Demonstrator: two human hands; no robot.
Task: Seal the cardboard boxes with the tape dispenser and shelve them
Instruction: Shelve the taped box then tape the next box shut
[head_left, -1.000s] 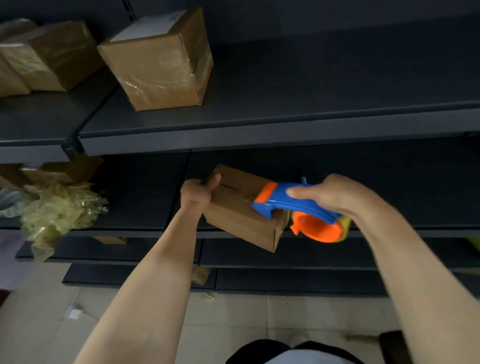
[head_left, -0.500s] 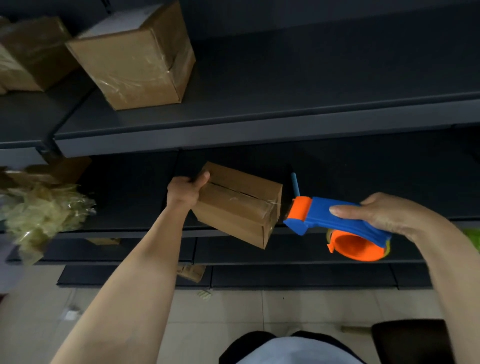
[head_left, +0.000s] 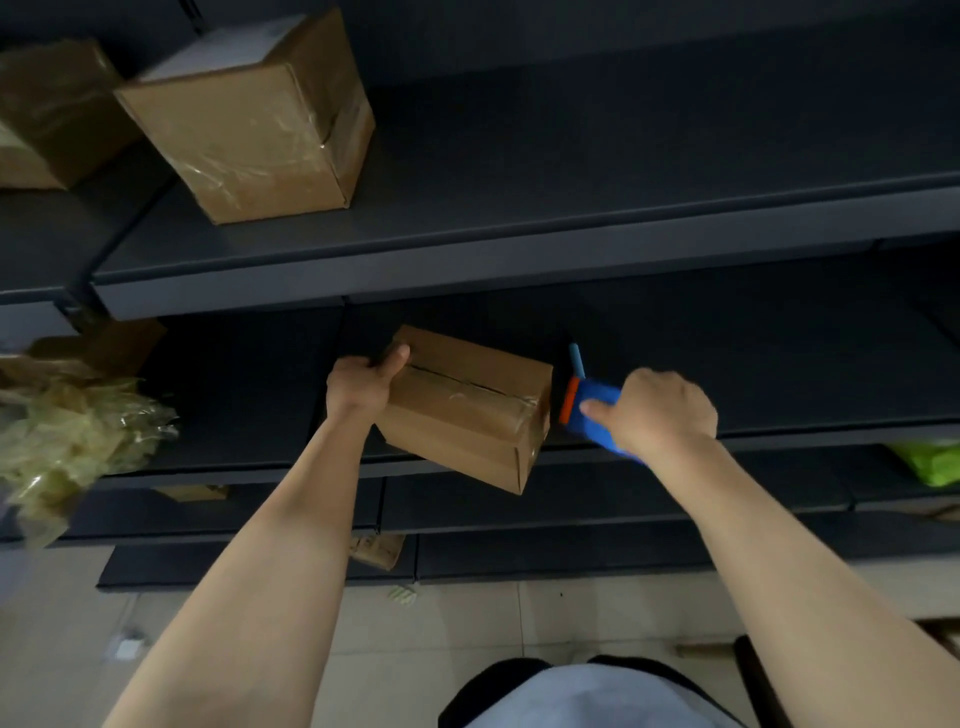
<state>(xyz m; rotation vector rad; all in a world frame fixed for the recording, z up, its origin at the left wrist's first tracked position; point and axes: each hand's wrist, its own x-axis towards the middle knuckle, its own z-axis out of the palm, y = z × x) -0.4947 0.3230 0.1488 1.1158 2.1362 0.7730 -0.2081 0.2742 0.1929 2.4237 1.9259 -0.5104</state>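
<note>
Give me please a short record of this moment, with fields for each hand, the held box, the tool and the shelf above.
left hand: grips the left end of the small cardboard box, thumb on top
right hand: holds the blue and orange tape dispenser
small cardboard box: held tilted in front of the shelves; clear tape lies along its top seam
tape dispenser: close beside the box's right end; contact cannot be told
upper shelf: carries a large taped box and a second box to its left
</note>
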